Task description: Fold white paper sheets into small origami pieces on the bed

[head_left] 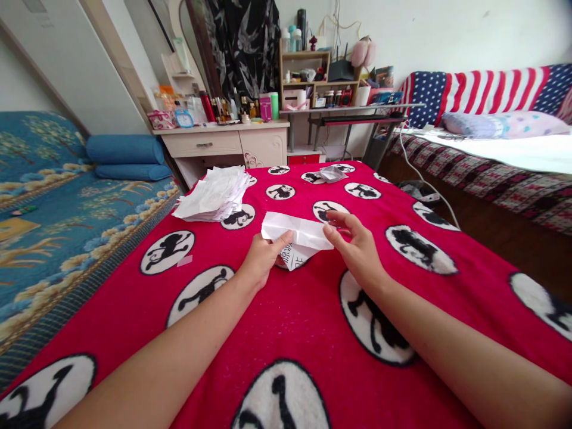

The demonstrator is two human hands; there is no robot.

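Observation:
A folded white sheet of paper [298, 233] with black print on its underside lies on the red blanket [286, 316] in front of me. My left hand [263, 257] pinches its left end, fingers closed on the paper. At the paper's right end, my right hand [357, 245] presses the folded edge with its thumb and fingertips. A pile of white papers [214, 193] sits farther off on the left of the blanket.
A small crumpled clear wrapper [331, 173] lies near the blanket's far edge. A blue patterned bed [53, 202] runs along the left, a bed with a flag cover [482, 89] on the right. A dresser [223, 143] and a desk [348, 113] stand behind.

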